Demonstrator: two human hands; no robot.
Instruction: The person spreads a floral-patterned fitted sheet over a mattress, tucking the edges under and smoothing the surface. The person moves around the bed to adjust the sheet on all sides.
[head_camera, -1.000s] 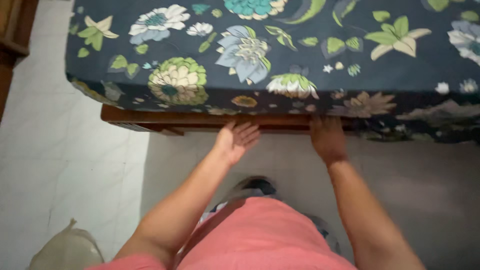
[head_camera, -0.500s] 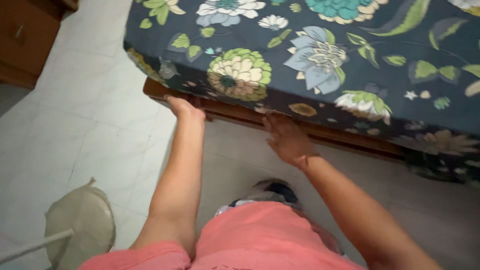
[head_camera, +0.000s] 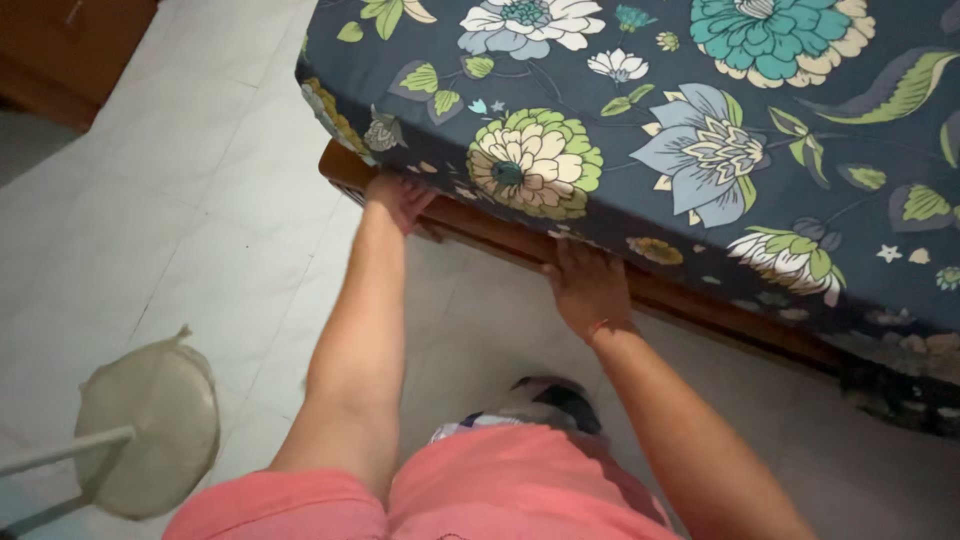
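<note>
**Both hands at the lower edge of a floral bed sheet**

The mattress (head_camera: 700, 120), covered by a dark blue bed sheet (head_camera: 640, 90) printed with large white, green and teal flowers, fills the far and right part of the scene; its near-left corner lies far-centre, and the sheet hangs over the near side down to the frame. The white tiled floor (head_camera: 180, 220) occupies the left and near-centre area; it runs beneath the bed at right. The wooden bed frame (head_camera: 690, 300) shows as a brown rail under the sheet's lower edge, running from the corner at far-left toward near-right. A brown wooden cabinet (head_camera: 70, 50) stands at the far-left corner, well apart from the bed. A round pale fan base (head_camera: 150, 430) with a pale pole rests on the floor at near-left, well apart from both hands.

The left hand (head_camera: 398, 198) is at the near-left corner of the bed, fingers bent against the sheet's hem and the rail end; whether it pinches fabric cannot be told. The right hand (head_camera: 588, 290) lies further right along the rail, palm down, fingers fairly wide and flat, fingertips touching the sheet's lower edge; it encloses nothing visible. A thin red band circles the right wrist.
</note>
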